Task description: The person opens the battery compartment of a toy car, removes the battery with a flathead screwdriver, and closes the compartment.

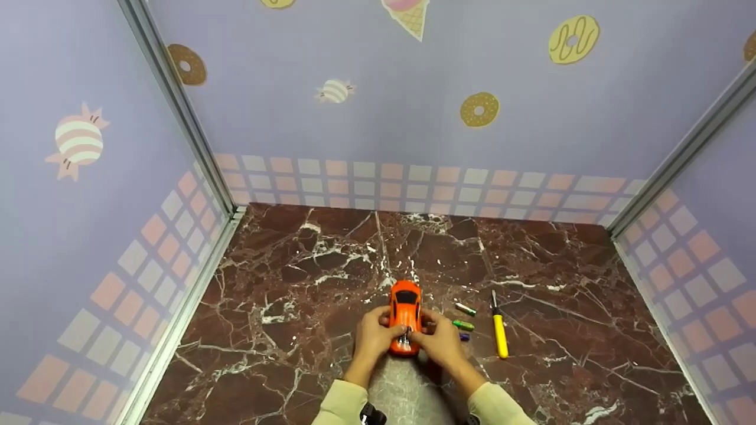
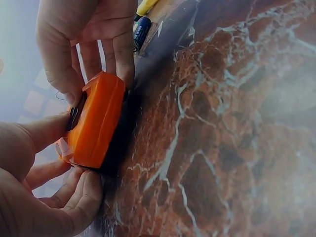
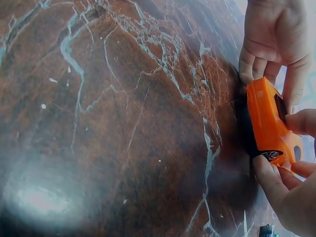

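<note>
An orange toy car stands upright on the dark marbled surface, its windscreen toward the far wall. My left hand grips it along the left side, and my right hand grips it from the right. Both thumbs press on top near the car's rear end, close together. In the left wrist view, the fingers of my left hand curl under one side of the orange body. The right wrist view shows a spoked wheel beside the fingertips of my right hand.
Right of the car lie a silver-and-green battery, a green battery and a purple-blue battery. Beyond them is a screwdriver with a yellow handle. Lilac walls with sweets and doughnut prints enclose the marbled surface.
</note>
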{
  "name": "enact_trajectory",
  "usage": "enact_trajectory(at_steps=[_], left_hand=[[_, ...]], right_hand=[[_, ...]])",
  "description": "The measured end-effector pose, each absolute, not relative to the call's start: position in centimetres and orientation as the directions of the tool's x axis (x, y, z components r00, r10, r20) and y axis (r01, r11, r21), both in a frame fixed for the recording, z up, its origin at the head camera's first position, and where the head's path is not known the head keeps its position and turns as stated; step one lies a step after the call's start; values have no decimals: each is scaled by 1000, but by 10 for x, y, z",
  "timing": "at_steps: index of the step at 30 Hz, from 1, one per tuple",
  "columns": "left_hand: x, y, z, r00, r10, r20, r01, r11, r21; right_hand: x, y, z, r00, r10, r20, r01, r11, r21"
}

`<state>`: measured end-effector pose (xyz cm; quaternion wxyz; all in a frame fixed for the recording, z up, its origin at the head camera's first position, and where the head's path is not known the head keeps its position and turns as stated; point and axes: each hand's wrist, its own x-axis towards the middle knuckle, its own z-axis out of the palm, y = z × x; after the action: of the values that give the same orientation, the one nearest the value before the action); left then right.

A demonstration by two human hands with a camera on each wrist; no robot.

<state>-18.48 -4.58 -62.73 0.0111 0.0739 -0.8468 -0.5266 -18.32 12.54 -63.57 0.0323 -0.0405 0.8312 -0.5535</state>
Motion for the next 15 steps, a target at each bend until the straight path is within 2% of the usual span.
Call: enact_trajectory(at_steps=[15], left_hand=[[-185,-43,-633,-989,-136,-51,-103,403,910]], right_hand=[[-182,127,-639,-996,-93,-19,-16,359,-933]])
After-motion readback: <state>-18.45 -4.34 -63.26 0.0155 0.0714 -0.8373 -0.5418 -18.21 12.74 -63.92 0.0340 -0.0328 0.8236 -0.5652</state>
